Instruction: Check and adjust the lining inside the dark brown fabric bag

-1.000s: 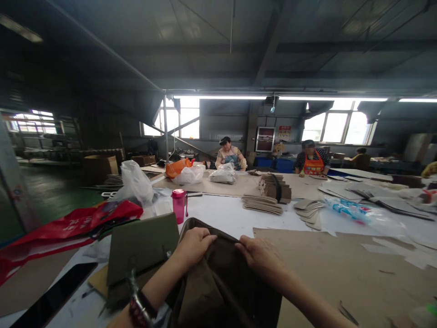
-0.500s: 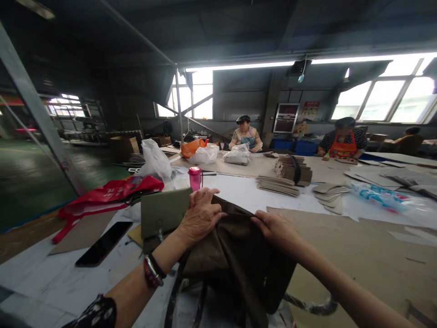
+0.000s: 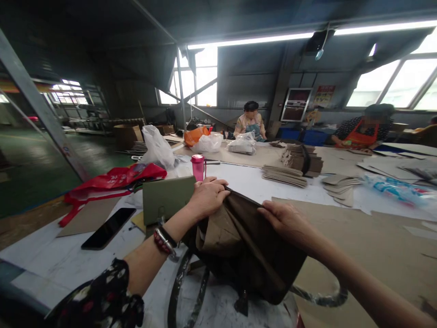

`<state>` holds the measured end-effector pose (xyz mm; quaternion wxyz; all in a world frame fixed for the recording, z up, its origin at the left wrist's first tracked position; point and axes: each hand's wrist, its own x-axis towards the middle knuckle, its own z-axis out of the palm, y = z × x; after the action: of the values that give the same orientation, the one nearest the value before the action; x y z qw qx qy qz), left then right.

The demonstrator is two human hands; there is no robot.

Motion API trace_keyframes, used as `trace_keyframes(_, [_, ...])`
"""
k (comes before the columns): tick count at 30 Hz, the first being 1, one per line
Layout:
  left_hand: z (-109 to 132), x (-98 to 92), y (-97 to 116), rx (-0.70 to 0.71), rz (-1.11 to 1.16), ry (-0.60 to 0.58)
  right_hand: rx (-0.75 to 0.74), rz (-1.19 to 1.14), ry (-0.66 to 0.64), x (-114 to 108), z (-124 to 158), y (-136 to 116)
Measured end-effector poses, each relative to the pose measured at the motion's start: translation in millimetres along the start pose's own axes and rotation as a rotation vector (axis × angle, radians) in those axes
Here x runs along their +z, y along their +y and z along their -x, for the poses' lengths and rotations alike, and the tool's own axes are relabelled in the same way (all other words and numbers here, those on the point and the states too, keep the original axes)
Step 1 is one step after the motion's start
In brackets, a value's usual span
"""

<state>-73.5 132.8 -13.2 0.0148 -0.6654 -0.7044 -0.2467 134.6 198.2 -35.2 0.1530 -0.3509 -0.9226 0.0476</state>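
A dark brown bag (image 3: 252, 246) stands tilted on the table in front of me, its upper edge stretched between my hands. My left hand (image 3: 210, 197) pinches that edge at its left end. At the right end, my right hand (image 3: 282, 221) grips the same edge between thumb and fingers. Lighter brown lining or paper (image 3: 218, 230) bulges out below my left hand. Plastic-wrapped handles hang at both sides, one dark handle (image 3: 180, 287) at the lower left. An olive-green flat panel (image 3: 167, 198) stands just behind my left wrist.
Left of me lie a black phone (image 3: 108, 228) and a red bag (image 3: 116, 182). A pink bottle (image 3: 197, 167) stands beyond my left hand. Stacked brown pieces (image 3: 285, 176) and plastic packaging (image 3: 399, 189) lie to the right. Two co-workers sit across the table.
My hands have shifted slightly right with the bag, and its edge is pulled tauter. More of the lighter brown material shows. The view has tilted down and turned a little left.
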Motion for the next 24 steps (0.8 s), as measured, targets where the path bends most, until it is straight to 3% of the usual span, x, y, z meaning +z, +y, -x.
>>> trace_keyframes(18, [-10, 2.2, 13, -0.011, -0.054, -0.025, -0.084, -0.179, -0.007, 2, -3, 15])
trace_keyframes(24, [-12, 3.4, 23, -0.039, -0.092, 0.032, -0.118, -0.305, 0.008, 1, -1, 18])
